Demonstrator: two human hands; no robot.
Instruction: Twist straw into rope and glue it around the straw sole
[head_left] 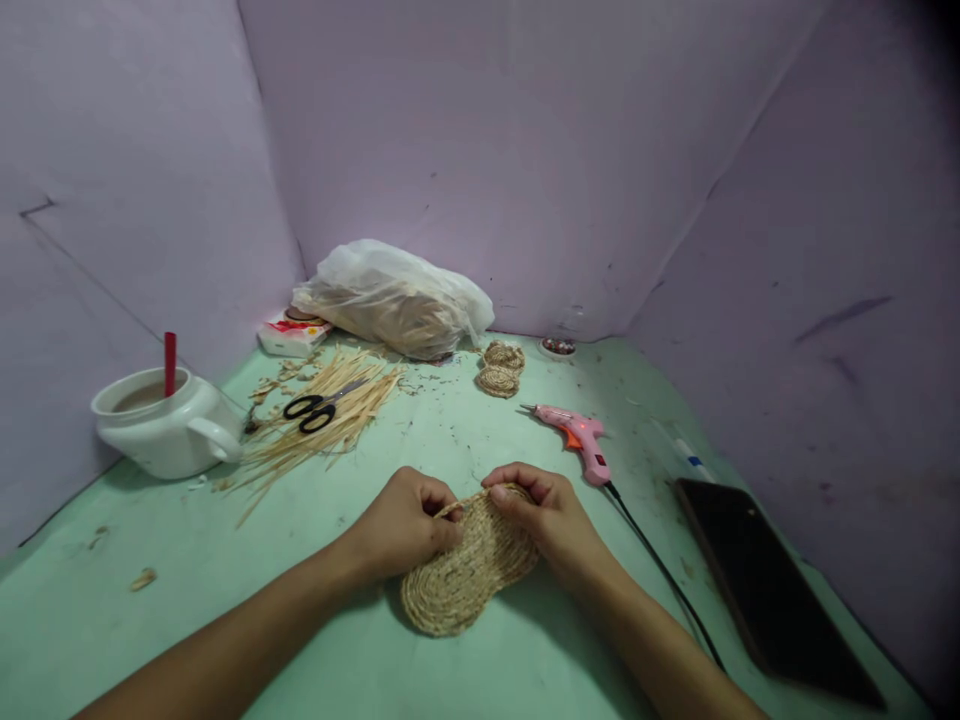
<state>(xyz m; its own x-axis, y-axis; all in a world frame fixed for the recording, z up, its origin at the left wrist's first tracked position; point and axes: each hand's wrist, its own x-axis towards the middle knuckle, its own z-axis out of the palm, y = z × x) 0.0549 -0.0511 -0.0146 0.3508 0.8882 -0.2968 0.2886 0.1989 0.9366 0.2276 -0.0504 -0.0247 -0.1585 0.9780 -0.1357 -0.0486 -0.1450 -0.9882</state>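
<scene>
A sole-shaped piece of coiled straw braid (461, 575) is held just above or on the green tabletop, between both hands. My left hand (409, 520) is closed, pinching a strand of straw cord (459, 502) near the upper left edge of the piece. At the upper right edge, my right hand (536, 505) grips the piece with thumb and fingers. The pink glue gun (574, 432) lies beyond my right hand, its nozzle pointing left and its black cord (660, 570) running toward me.
Scissors (322, 408) rest on loose straw strips (349, 390) at the left. A white pot (169, 425) holds a red-handled tool. Farther back are a plastic bag (397, 300), a small box (292, 335), coiled straw pieces (499, 378) and a bead dish (557, 348). A dark tablet (772, 590) lies right.
</scene>
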